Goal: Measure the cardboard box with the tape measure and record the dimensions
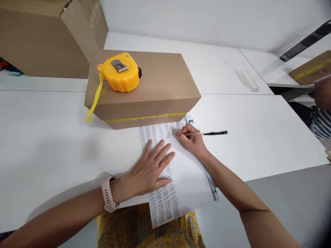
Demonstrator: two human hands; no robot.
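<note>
White paper (190, 182) lies in front of a cardboard box (155, 82), overhanging the table (258, 137); our left hand (150, 167) spreads flat across the paper, gripping nothing, while our right hand (193, 140) pinches a pen (216, 133), whose barely visible tip seems to touch the sheet.

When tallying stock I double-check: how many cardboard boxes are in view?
3: the middle box under the tape measure, the upper-left box, and the far-right box. More may be hidden.
</note>
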